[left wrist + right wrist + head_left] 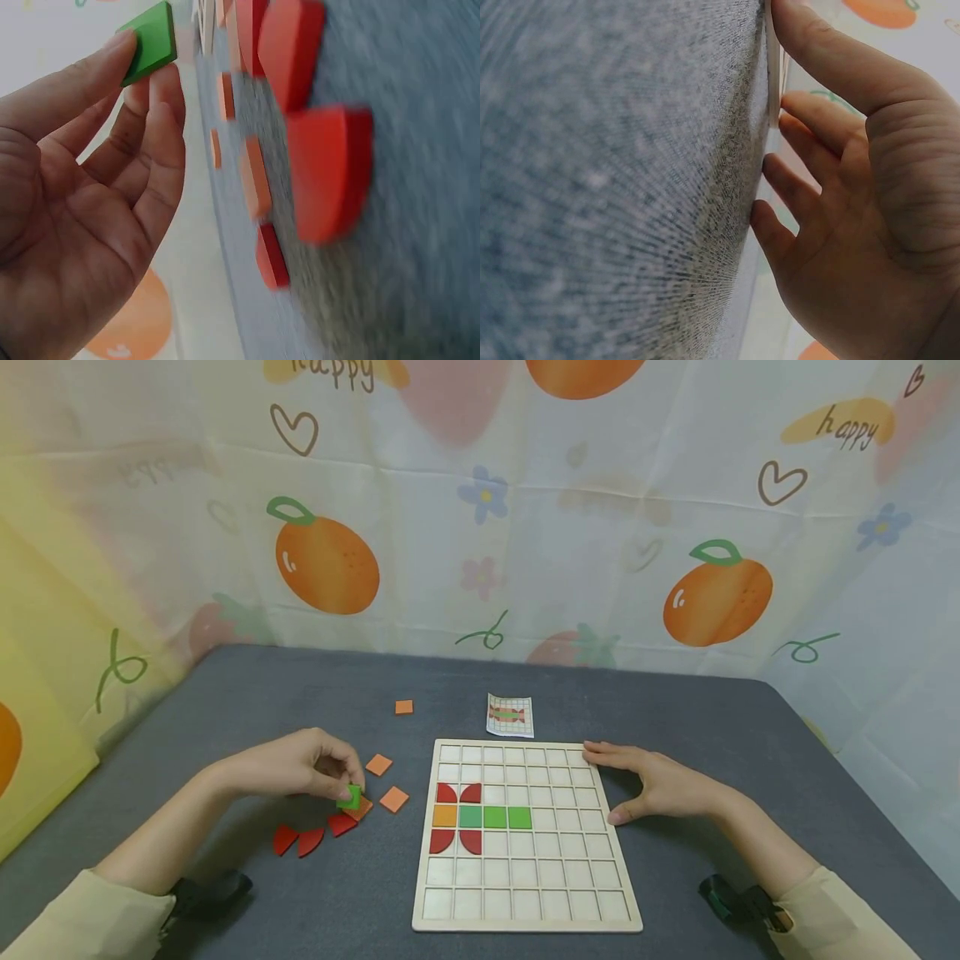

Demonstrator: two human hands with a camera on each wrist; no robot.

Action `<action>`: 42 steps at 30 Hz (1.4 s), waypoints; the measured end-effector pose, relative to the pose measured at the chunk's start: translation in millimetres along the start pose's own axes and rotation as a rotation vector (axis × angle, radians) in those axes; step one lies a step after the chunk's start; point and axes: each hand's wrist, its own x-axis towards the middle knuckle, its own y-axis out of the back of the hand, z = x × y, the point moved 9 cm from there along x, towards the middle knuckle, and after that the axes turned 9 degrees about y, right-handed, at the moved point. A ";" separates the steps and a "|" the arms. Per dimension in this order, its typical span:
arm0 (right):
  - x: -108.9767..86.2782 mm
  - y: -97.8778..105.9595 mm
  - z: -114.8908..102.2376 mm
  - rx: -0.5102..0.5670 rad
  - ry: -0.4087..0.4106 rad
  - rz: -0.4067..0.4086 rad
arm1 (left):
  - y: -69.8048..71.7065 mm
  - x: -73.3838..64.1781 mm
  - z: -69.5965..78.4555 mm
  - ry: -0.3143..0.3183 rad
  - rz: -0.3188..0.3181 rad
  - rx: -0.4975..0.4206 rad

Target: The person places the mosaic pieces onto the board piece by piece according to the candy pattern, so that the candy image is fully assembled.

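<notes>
Between thumb and fingers my left hand (303,766) pinches a green square tile (154,43), held above the loose pieces left of the board. My right hand (663,785) rests at the right edge of the white grid board (528,906), thumb and fingertips touching its rim with the fingers fairly straight. On the board, a row holds an orange tile (444,816), a teal tile (470,817) and two green tiles (495,817). Red quarter-round pieces (470,842) sit above and below that row's left end.
Loose red pieces (311,842) lie near the left hand on the dark table (337,902). Several orange squares (393,799) are scattered between them and the board, one farther back. Behind the board lies a small pattern card (510,716). A printed curtain (420,543) hangs behind the table.
</notes>
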 end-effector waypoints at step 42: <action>0.2 0.2 -3.1 0.004 0.003 -0.001 | -93.4 83.5 103.4 -0.101 0.176 -0.086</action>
